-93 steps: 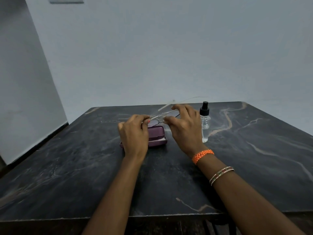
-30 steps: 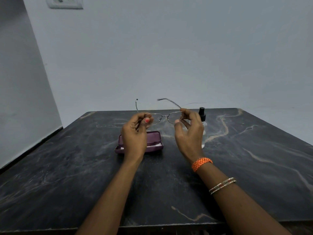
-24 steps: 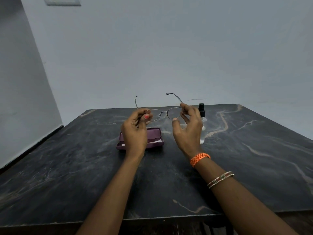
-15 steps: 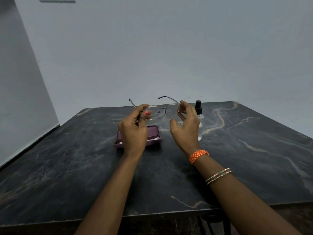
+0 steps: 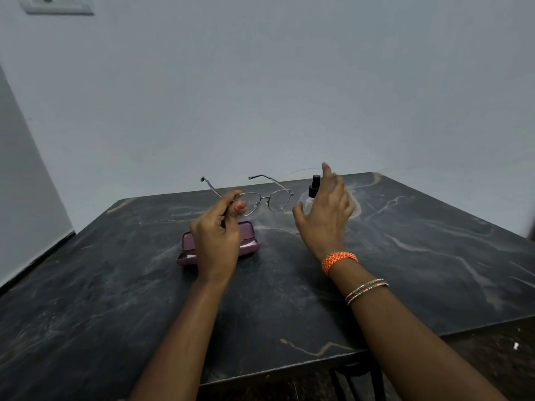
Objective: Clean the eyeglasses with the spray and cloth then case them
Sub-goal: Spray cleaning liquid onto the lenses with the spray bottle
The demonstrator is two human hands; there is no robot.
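**Dark marble tabletop against grey walls; eyeglasses held aloft in one hand**

A dark, near-black marble tabletop (image 5: 405, 256) with pale tan and white veining is filling the lower half of the view. Its near edge is showing at lower right, with dark floor beyond. Two plain grey-white walls are meeting in a corner at left, and the back wall (image 5: 260, 96) is rising directly behind the tabletop's far edge. A white switch plate (image 5: 58, 5) is sitting high on that wall at upper left, partly cut by the frame.

The left hand (image 5: 215, 241) is pinching the eyeglasses (image 5: 260, 199) at the left lens rim, holding them above the tabletop with both temples unfolded and pointing away toward the wall. Just under that hand, a purple case (image 5: 249, 240) is lying open on the tabletop, with something pale showing inside; whether that is the cloth cannot be told.

The right hand (image 5: 325, 212) is hovering released, fingers spread and slightly blurred, just beside the spray bottle (image 5: 313, 188), which is standing upright near the far edge. Contact cannot be determined. An orange band (image 5: 338, 259) and thin bangles (image 5: 366, 287) are circling the right wrist.
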